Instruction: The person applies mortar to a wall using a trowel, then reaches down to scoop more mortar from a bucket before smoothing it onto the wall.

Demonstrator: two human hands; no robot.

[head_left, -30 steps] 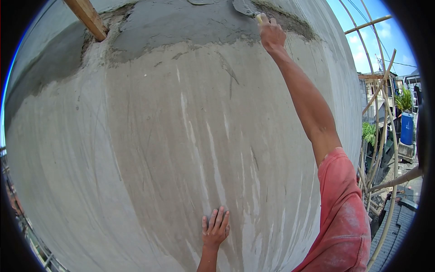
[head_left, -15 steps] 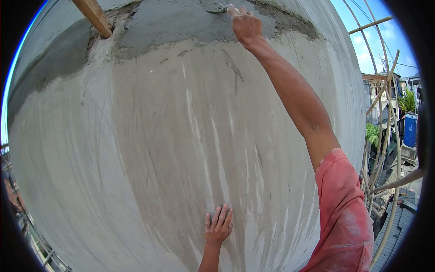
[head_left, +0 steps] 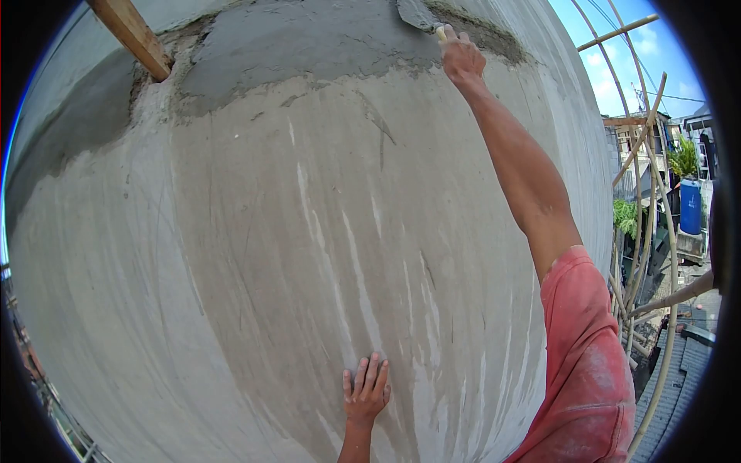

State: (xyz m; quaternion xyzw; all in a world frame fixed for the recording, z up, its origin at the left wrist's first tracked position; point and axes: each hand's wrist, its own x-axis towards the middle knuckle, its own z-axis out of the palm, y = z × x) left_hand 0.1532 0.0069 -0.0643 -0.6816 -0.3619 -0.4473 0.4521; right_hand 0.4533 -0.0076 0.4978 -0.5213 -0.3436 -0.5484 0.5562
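Observation:
My right hand (head_left: 463,58) is raised to the top of the wall, closed around the handle of a trowel (head_left: 417,14). The trowel's blade lies against the band of wet grey mortar (head_left: 309,38), close to a rough, unfilled patch (head_left: 494,35) on its right. Lower down, my left hand (head_left: 367,391) rests flat on the bare wall (head_left: 255,255) with its fingers spread, holding nothing. Pale drip streaks run down the wall above and beside it.
A wooden beam (head_left: 135,38) juts out from the wall at the upper left. Bamboo scaffolding poles (head_left: 670,255) stand along the right side. Beyond them are a blue barrel (head_left: 690,207) and a corrugated roof (head_left: 675,378) lower down.
My right hand has moved the trowel to the right along the mortar, toward the rough patch. My left hand stays flat on the wall. The view has shifted slightly.

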